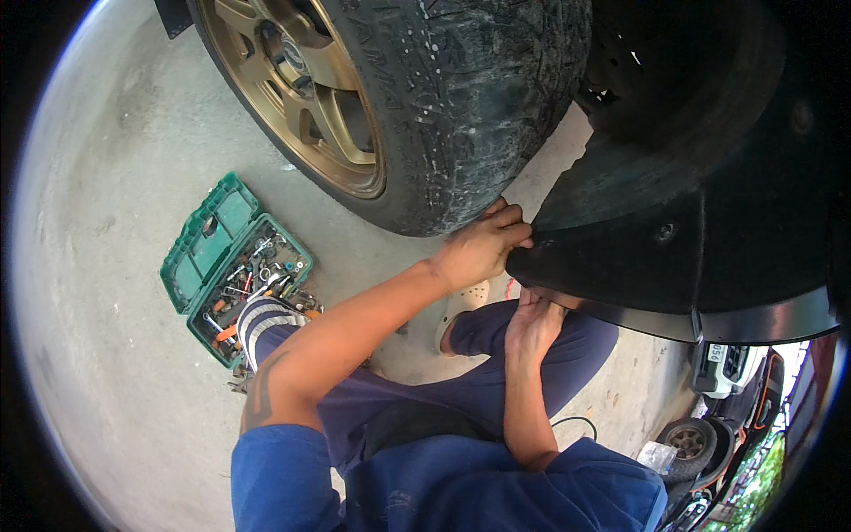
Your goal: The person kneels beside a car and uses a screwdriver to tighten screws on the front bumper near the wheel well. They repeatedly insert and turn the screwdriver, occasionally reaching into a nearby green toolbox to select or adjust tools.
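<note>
A black plastic wheel arch liner (612,239) curves down from the right to a low corner between my hands. My left hand (483,248) is closed at that corner, its curled fingers against the liner's edge beside the tyre. Below the same corner my right hand (536,321) reaches up palm first, and its fingertips go out of sight behind the fender's metal lip (612,321). A large worn tyre (470,106) on a bronze spoked wheel (332,106) stands just beyond my left hand.
On the concrete floor (115,266) to my left lies an opened green toolbox (222,230) full of loose sockets, wrenches and small hardware. My bent knees are below the fender. At the far right are a white vehicle (722,377) and a loose wheel (690,441).
</note>
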The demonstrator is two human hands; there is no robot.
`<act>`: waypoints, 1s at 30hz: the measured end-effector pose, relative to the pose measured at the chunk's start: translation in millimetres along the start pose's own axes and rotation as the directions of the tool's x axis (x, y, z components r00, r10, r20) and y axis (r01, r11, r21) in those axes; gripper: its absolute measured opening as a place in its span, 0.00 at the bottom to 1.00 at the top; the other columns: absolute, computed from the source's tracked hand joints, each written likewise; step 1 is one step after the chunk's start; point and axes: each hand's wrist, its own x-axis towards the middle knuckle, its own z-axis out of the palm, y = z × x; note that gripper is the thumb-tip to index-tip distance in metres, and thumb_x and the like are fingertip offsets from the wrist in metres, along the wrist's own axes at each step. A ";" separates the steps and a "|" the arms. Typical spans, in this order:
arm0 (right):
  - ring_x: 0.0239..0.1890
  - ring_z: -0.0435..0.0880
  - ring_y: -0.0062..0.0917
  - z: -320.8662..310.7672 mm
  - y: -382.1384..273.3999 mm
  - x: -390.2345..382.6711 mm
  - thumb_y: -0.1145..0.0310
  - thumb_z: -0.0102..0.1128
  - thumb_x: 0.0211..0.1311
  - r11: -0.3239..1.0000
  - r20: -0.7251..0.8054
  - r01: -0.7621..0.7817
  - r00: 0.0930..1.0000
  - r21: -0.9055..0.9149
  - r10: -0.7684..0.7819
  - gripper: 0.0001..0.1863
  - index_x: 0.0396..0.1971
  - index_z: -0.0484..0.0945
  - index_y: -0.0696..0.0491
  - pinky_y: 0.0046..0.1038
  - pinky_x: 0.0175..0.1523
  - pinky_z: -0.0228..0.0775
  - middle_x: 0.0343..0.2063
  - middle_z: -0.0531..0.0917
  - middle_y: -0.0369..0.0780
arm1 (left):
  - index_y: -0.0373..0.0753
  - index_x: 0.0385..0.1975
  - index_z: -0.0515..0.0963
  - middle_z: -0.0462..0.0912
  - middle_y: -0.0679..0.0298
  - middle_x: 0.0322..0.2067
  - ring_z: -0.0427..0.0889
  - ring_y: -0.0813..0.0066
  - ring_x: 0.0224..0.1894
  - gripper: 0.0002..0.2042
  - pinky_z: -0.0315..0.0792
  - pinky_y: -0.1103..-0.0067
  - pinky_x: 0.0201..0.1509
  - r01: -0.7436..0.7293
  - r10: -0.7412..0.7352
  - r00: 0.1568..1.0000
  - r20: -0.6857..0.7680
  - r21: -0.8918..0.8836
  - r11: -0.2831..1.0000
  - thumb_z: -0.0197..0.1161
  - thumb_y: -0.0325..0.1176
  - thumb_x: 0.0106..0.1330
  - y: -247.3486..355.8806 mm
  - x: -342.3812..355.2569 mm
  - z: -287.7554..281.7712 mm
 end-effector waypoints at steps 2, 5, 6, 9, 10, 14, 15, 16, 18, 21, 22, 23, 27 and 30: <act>0.63 0.75 0.34 -1.9 -0.4 1.1 0.66 0.54 0.76 1.000 -0.003 -0.004 1.000 -0.022 0.004 0.23 0.66 0.65 0.57 0.37 0.70 0.69 0.62 0.73 0.44 | 0.35 0.35 0.80 0.75 0.58 0.33 0.75 0.56 0.44 0.09 0.70 0.66 0.48 0.020 -0.021 0.999 -0.041 -0.034 0.999 0.58 0.35 0.72 0.1 -4.6 3.6; 0.63 0.75 0.34 -2.4 -0.2 1.4 0.65 0.55 0.76 0.999 0.003 -0.008 1.000 -0.046 0.008 0.23 0.66 0.65 0.56 0.36 0.70 0.69 0.62 0.74 0.44 | 0.36 0.32 0.79 0.74 0.59 0.31 0.75 0.61 0.41 0.13 0.69 0.69 0.45 0.234 -0.244 0.970 -0.026 -0.196 0.952 0.56 0.38 0.74 10.1 -2.8 1.4; 0.63 0.75 0.34 -2.0 -0.2 1.1 0.65 0.55 0.76 1.000 0.018 -0.005 1.000 -0.024 0.006 0.23 0.66 0.65 0.56 0.36 0.70 0.68 0.62 0.74 0.43 | 0.35 0.30 0.79 0.74 0.59 0.29 0.75 0.63 0.39 0.16 0.68 0.71 0.44 0.311 -0.322 0.947 0.004 -0.269 0.911 0.55 0.40 0.75 15.0 0.0 -1.0; 0.62 0.75 0.31 -0.1 -0.1 0.4 0.63 0.56 0.76 1.000 -0.002 -0.001 1.000 -0.011 0.001 0.23 0.65 0.66 0.55 0.35 0.69 0.69 0.61 0.74 0.42 | 0.36 0.25 0.77 0.71 0.61 0.22 0.71 0.68 0.32 0.22 0.66 0.75 0.40 0.680 -0.624 0.733 0.272 -0.321 0.659 0.53 0.46 0.77 27.1 11.5 -9.8; 0.61 0.76 0.31 0.4 -0.4 -0.1 0.63 0.56 0.76 0.999 -0.013 -0.010 1.000 -0.047 0.010 0.23 0.65 0.67 0.55 0.34 0.69 0.69 0.61 0.75 0.41 | 0.36 0.23 0.76 0.70 0.62 0.20 0.69 0.70 0.29 0.24 0.65 0.76 0.39 0.782 -0.700 0.623 0.348 -0.295 0.549 0.52 0.48 0.78 29.3 15.0 -12.6; 0.59 0.77 0.29 2.6 -1.6 -0.1 0.61 0.56 0.76 0.998 -0.004 -0.014 1.000 -0.053 0.014 0.23 0.64 0.67 0.54 0.32 0.67 0.70 0.60 0.75 0.40 | 0.34 0.19 0.76 0.71 0.61 0.16 0.67 0.69 0.24 0.24 0.65 0.73 0.37 0.773 -0.699 0.630 0.340 -0.358 0.523 0.55 0.46 0.75 29.6 22.7 -14.5; 0.59 0.77 0.28 2.8 -1.7 0.0 0.61 0.56 0.76 1.000 0.016 -0.006 1.000 -0.030 0.007 0.23 0.64 0.67 0.54 0.32 0.67 0.70 0.59 0.75 0.40 | 0.34 0.19 0.75 0.71 0.61 0.16 0.66 0.69 0.25 0.24 0.65 0.72 0.37 0.791 -0.707 0.605 0.366 -0.376 0.482 0.55 0.46 0.75 27.8 22.6 -13.6; 0.59 0.77 0.28 2.8 -1.8 0.0 0.62 0.56 0.76 0.999 -0.005 -0.012 1.000 -0.035 0.012 0.22 0.64 0.67 0.54 0.32 0.67 0.70 0.59 0.76 0.40 | 0.34 0.19 0.75 0.70 0.61 0.17 0.65 0.69 0.25 0.24 0.64 0.72 0.37 0.811 -0.714 0.575 0.399 -0.392 0.435 0.54 0.46 0.75 25.9 22.2 -12.0; 0.59 0.77 0.29 2.5 -1.7 -0.4 0.62 0.56 0.76 1.000 -0.012 -0.015 1.000 -0.026 0.015 0.22 0.64 0.68 0.54 0.32 0.67 0.71 0.59 0.76 0.40 | 0.34 0.19 0.73 0.70 0.61 0.17 0.63 0.69 0.25 0.25 0.64 0.71 0.37 0.786 -0.687 0.611 0.394 -0.407 0.465 0.54 0.46 0.75 22.1 19.7 -9.5; 0.59 0.77 0.29 1.7 -1.4 -0.7 0.63 0.56 0.77 1.000 -0.018 -0.013 1.000 -0.008 0.013 0.21 0.63 0.68 0.55 0.32 0.67 0.71 0.59 0.76 0.40 | 0.33 0.18 0.70 0.69 0.62 0.18 0.61 0.69 0.26 0.25 0.63 0.71 0.37 0.785 -0.685 0.607 0.402 -0.438 0.438 0.54 0.47 0.76 18.0 17.8 -5.7; 0.59 0.77 0.29 1.5 -1.3 -0.7 0.64 0.56 0.77 1.000 -0.024 -0.014 1.000 -0.021 0.014 0.21 0.63 0.68 0.55 0.32 0.67 0.71 0.59 0.76 0.40 | 0.33 0.18 0.70 0.69 0.62 0.18 0.61 0.69 0.26 0.26 0.63 0.71 0.37 0.792 -0.689 0.596 0.413 -0.442 0.421 0.54 0.47 0.76 17.1 17.5 -5.0; 0.59 0.77 0.29 1.4 -1.2 -0.4 0.64 0.56 0.77 1.000 -0.013 -0.008 1.000 -0.023 0.008 0.21 0.63 0.68 0.55 0.32 0.67 0.71 0.59 0.76 0.40 | 0.33 0.18 0.70 0.69 0.62 0.18 0.61 0.69 0.26 0.26 0.63 0.71 0.37 0.785 -0.682 0.609 0.405 -0.428 0.447 0.54 0.47 0.76 16.3 17.5 -4.6; 0.59 0.77 0.29 1.1 -1.0 0.3 0.65 0.56 0.76 1.000 0.008 -0.008 1.000 -0.026 0.009 0.20 0.63 0.68 0.55 0.32 0.67 0.71 0.59 0.76 0.40 | 0.34 0.19 0.73 0.70 0.62 0.18 0.63 0.71 0.24 0.24 0.63 0.71 0.35 0.785 -0.681 0.613 0.401 -0.406 0.468 0.54 0.46 0.76 15.5 18.5 -5.6; 0.59 0.76 0.28 1.0 -0.8 0.5 0.64 0.56 0.76 0.999 -0.002 -0.016 1.000 -0.034 0.016 0.20 0.62 0.68 0.55 0.31 0.67 0.70 0.59 0.75 0.40 | 0.38 0.21 0.76 0.72 0.68 0.19 0.62 0.77 0.24 0.19 0.58 0.76 0.31 0.813 -0.693 0.543 0.475 -0.505 0.291 0.55 0.41 0.76 17.9 19.5 -7.7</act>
